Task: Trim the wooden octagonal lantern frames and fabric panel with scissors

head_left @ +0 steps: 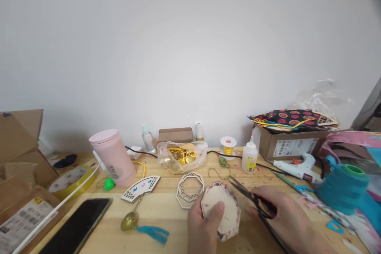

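My left hand (205, 222) grips an octagonal cream panel (228, 210) with dark and reddish fabric edges, its thumb pressed on the flat face. To the right, my right hand (282, 214) is closed around black-handled scissors (253, 196). Their blades point up and left, close to the panel's upper right edge; I cannot tell whether they touch it. Just behind the panel lies an octagonal wooden lattice frame (190, 190). Further left is a fan-shaped decorated piece (141, 189), with a gold bell-like ornament (128, 221) and a blue tassel (153, 233) below it.
At the left are a phone (77, 226), a pink tumbler (113, 158), yellow tape (71, 182) and a cardboard box (24, 166). Behind my hands stand a bag of gold trinkets (181, 156) and a glue bottle (249, 156). A glue gun (297, 166) and teal thread cone (341, 188) lie right.
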### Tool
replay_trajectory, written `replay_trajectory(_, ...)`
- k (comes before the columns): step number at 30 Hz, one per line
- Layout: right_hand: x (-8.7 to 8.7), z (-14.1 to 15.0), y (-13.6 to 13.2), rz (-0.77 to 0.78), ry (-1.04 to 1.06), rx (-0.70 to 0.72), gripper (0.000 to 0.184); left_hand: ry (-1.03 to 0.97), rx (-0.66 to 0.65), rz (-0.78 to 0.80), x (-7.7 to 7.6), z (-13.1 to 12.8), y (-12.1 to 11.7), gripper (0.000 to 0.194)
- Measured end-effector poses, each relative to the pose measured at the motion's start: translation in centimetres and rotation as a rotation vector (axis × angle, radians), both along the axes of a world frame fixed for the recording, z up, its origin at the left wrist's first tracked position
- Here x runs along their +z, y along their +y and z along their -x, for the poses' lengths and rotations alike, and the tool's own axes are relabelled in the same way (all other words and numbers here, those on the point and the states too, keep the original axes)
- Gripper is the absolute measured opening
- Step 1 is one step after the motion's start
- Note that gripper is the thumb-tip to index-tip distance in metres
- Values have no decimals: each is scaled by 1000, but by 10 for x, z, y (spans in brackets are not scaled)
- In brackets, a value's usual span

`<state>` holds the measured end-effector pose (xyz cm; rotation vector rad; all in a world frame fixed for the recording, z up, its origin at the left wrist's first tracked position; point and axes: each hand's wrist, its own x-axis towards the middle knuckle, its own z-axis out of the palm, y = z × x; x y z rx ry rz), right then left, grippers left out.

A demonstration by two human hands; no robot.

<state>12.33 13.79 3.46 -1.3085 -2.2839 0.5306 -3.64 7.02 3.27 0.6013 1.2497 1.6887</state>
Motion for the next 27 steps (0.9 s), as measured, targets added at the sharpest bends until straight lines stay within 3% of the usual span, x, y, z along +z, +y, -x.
replay_trajectory(9, -4, 2, -6, -195, -198, -31, 23, -1, 1, -24, 4, -4, 0, 35)
replay_trajectory(13, -2, -1, -2, -106, -121, 3, 17, 45, -25, -20, 6, -4, -3, 34)
replay_trajectory(17, 0, -12, 12, 18, -78, -148, 26, 183, 34, -80, 10, -7, -12, 35)
replay_trajectory(19, 0, -14, 16, 31, 24, -164, 27, 193, 16, -93, 12, -8, -14, 37)
replay_trajectory(23, 0, -1, 7, 123, 370, -31, 28, 92, -104, -78, 9, -8, -12, 43)
replay_trajectory(27, 2, 7, -7, 165, 551, 55, 29, 80, -142, -33, 4, -11, -9, 43)
